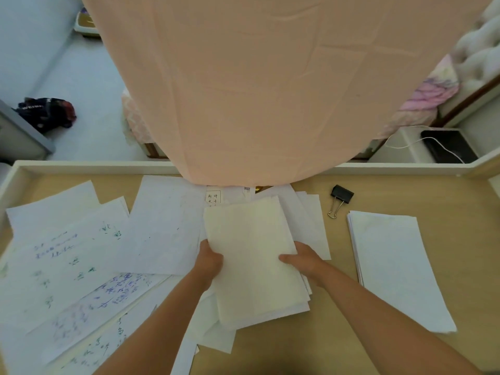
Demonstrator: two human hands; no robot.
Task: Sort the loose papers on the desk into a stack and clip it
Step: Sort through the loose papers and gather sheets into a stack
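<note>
A cream-coloured bundle of papers lies in the middle of the wooden desk. My left hand grips its left edge and my right hand grips its right edge, thumb on top. More white sheets lie under the bundle. Loose handwritten sheets spread over the desk's left half. A tidy white stack sits to the right. A black binder clip lies behind that stack, apart from both hands.
A peach cloth hangs over the desk's far edge and covers the tops of some sheets. The desk has a raised white rim. Beyond it stands a white unit with a black device and cable. Dark clothing lies on the floor at left.
</note>
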